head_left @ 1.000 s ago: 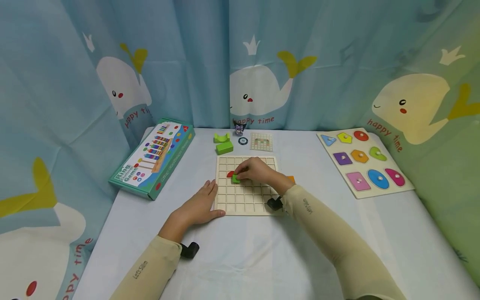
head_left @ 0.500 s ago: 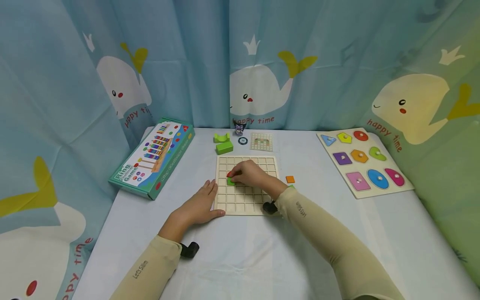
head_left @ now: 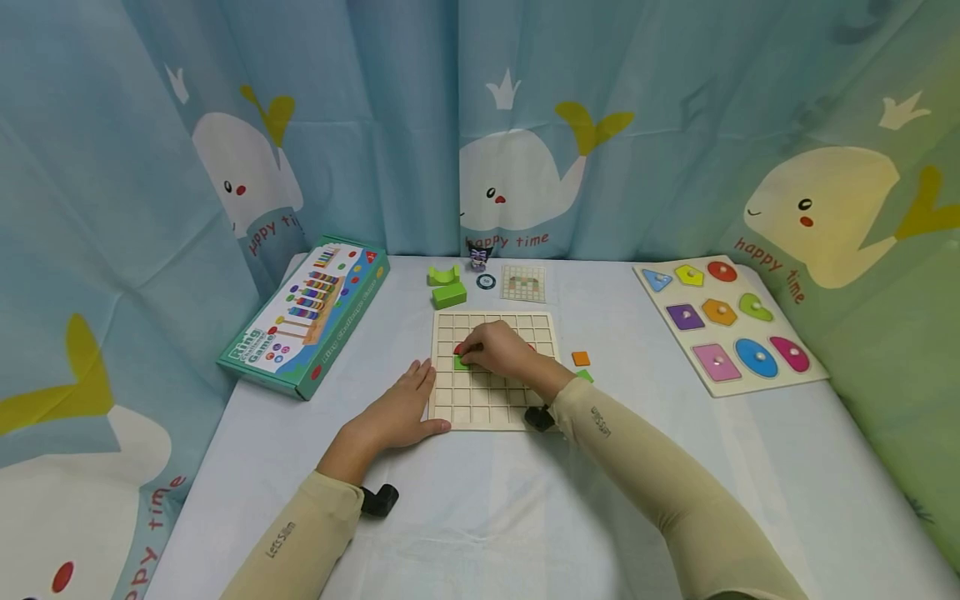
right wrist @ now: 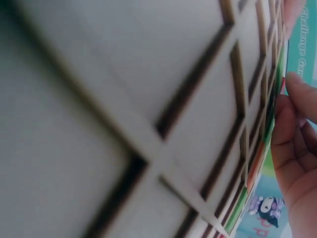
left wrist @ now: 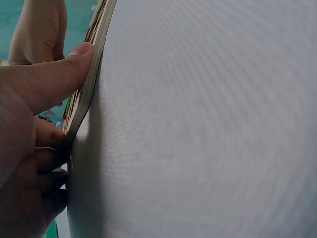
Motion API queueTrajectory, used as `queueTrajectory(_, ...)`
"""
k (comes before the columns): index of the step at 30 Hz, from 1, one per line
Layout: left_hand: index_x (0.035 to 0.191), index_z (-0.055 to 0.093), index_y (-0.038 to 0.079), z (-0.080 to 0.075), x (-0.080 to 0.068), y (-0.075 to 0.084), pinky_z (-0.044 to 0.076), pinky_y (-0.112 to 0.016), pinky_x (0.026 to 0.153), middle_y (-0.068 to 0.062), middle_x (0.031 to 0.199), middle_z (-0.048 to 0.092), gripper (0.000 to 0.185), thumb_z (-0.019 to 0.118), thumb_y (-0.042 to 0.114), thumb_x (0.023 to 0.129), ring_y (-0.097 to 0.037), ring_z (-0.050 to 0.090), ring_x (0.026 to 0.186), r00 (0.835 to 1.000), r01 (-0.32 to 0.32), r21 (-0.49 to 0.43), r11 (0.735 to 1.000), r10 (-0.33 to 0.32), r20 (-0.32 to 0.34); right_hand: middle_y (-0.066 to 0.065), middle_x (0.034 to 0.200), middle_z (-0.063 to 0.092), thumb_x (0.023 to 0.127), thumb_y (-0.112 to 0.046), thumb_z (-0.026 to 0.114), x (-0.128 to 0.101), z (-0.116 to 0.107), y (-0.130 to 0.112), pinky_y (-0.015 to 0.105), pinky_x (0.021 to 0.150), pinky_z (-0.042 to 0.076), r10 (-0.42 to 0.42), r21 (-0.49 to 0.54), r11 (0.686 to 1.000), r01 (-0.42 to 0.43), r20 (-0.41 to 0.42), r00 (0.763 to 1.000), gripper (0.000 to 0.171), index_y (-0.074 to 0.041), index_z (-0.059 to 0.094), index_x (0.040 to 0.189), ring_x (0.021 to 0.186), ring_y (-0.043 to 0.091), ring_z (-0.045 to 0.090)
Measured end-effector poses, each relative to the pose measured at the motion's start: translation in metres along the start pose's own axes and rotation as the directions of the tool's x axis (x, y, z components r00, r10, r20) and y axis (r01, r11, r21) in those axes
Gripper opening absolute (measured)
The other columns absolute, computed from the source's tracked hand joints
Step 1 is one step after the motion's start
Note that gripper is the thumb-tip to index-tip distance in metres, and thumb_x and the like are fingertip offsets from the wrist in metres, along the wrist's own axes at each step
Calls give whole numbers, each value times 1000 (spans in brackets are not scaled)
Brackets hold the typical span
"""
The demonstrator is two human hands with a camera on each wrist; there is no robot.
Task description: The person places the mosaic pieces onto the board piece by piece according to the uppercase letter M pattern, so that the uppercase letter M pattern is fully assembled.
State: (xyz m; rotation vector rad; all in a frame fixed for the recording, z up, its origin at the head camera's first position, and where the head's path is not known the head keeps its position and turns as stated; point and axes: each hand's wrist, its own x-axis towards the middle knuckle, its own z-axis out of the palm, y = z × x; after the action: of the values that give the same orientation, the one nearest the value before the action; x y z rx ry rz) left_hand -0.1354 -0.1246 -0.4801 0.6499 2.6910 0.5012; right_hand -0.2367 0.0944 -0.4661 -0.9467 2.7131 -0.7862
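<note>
On the white surface, the left hand lies flat, fingers straight, bracing the grid board while the right hand's fingers pinch a green piece into a cell.

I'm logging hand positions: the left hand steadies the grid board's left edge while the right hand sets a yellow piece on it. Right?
Not quite. In the head view the piece under the right hand is green, not yellow. The rest holds: the left hand rests against the left edge of the grid board.
</note>
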Motion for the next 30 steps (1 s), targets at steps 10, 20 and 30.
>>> queueTrajectory(10, 158, 17, -4, 2, 1, 1, 19, -44, 121, -17, 167, 10, 97, 63, 53, 95, -32, 5, 154, 1000, 21, 11, 1000, -21, 4, -2, 96, 74, 91, -15, 77, -21, -18, 16, 34, 86, 54, 70, 61, 996, -67, -44, 997, 6, -12, 81, 94, 96, 16, 67)
queueTrajectory(20, 158, 17, -5, 3, 2, 2, 18, -43, 122, -18, 167, 10, 97, 64, 52, 95, -32, 5, 154, 999, 31, 14, 999, -31, 6, 0, 99, 75, 92, -14, 76, -48, -35, 39, 37, 84, 55, 134, 89, 988, -129, -63, 989, 8, -10, 80, 97, 96, 19, 68)
queueTrajectory(30, 158, 16, -5, 4, 3, -1, 17, -43, 122, -17, 167, 9, 98, 64, 53, 95, -31, 4, 154, 1000, 21, 7, 1000, -21, 7, 3, 100, 74, 92, -14, 75, -71, -50, 56, 38, 81, 55, 210, 121, 973, -199, -91, 973, 10, -8, 80, 98, 93, 20, 66)
